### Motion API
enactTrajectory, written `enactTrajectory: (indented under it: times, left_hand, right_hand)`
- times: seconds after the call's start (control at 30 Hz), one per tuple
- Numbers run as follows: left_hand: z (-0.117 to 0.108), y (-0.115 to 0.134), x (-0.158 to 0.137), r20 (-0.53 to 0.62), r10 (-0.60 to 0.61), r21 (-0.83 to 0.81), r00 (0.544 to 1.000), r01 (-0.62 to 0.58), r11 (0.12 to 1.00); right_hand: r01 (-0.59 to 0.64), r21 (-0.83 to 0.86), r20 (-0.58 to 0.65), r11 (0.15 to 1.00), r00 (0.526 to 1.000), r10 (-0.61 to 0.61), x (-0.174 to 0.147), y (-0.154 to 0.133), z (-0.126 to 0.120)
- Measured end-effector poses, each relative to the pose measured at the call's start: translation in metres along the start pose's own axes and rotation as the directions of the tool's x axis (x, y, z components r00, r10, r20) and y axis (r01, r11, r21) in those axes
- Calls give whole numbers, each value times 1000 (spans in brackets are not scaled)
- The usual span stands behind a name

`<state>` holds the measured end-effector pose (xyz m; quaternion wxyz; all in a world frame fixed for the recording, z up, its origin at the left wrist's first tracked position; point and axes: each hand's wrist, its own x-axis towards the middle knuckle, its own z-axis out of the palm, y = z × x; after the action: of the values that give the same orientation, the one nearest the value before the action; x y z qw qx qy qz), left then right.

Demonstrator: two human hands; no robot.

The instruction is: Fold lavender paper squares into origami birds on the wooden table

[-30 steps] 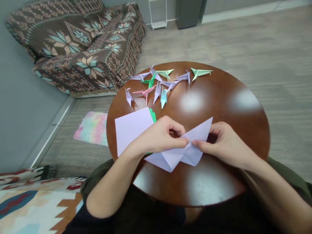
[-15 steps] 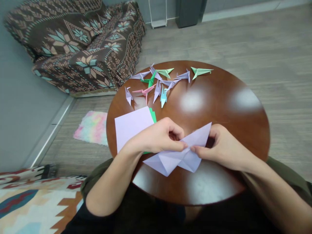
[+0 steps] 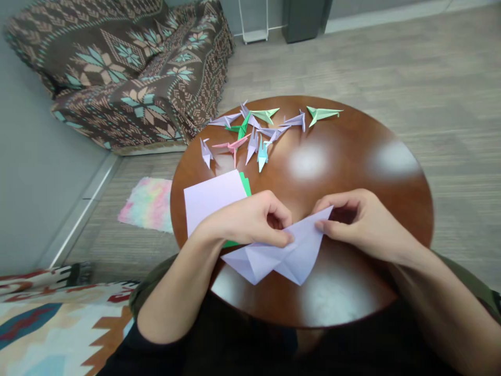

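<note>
Both hands hold one sheet of lilac origami paper (image 3: 289,256), creased and partly folded, above the near part of the round brown table (image 3: 352,209). My left hand (image 3: 258,216) pinches its upper middle, thumb on the near face and fingers curled behind. At the upper right corner, my right hand (image 3: 348,219) grips the paper between thumb and fingers. Two pointed flaps hang down at the near side. A stack of lilac paper squares (image 3: 211,201) with green sheets (image 3: 245,184) beneath lies left of my hands, partly covered by my left wrist.
Several folded paper cranes stand at the table's far left, among them a pink crane (image 3: 234,146), a blue crane (image 3: 262,155) and a pale green crane (image 3: 323,114). Beyond is a sofa (image 3: 156,89) with a patterned cover. A fluffy pastel mat (image 3: 146,203) lies on the floor.
My right hand has slid from the paper's middle out to its upper right corner. The paper has shifted slightly left and down, and its right side is spread flatter.
</note>
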<state>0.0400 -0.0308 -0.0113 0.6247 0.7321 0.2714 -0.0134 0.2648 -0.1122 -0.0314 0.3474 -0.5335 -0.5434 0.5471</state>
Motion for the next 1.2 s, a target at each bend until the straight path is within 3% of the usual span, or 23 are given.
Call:
enactTrajectory:
  times: [0.17,0.3,0.57,0.93,1.2]
  left_hand:
    - [2,2,1,-111,0,-72,994,-8,997]
    - [6,1,4,-225,25,-169,974,-64,983]
    - [9,1,5,-209,43,-167,977,-79,983]
    - [7,-2,6,-250,13,-190,968,-62,980]
    - [10,-1,6,-140,20,-167,990,-43,985]
  right_hand:
    - [65,148,-134,987,990,-45,3,9,0]
    - [75,214,-84,974,995,-58,3,9,10]
    - [71,100,-89,992,994,-62,0,0,19]
    - [56,178,-67,982,997,-45,1,2,17]
    - [5,170,-116,985,993,15,2,4,18]
